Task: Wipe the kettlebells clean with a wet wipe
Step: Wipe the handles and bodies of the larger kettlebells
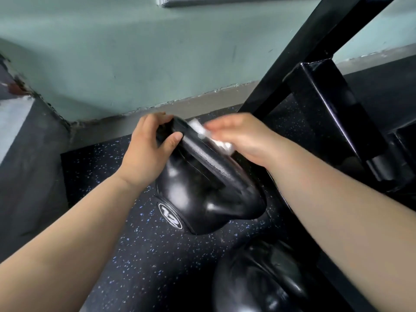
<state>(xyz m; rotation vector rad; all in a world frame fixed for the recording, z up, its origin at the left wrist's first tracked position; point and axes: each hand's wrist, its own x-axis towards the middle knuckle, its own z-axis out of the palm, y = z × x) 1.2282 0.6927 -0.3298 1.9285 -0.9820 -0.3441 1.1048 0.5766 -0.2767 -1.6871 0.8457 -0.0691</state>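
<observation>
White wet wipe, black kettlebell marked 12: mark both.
white wet wipe [221, 144]: head view, crumpled lower fold.
black kettlebell marked 12 [186, 194]: head view, glossy upper body.

Looks like a gym corner: black rubber flooring [157, 255] flecked with blue, a glossy black kettlebell [198, 199] marked 12, a second kettlebell [258, 278] just beside it, a black metal rack frame [326, 113] near a pale green wall [112, 52]

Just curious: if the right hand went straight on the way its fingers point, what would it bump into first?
Probably the left hand, which holds the far end of the kettlebell handle; depth is hard to judge.
</observation>
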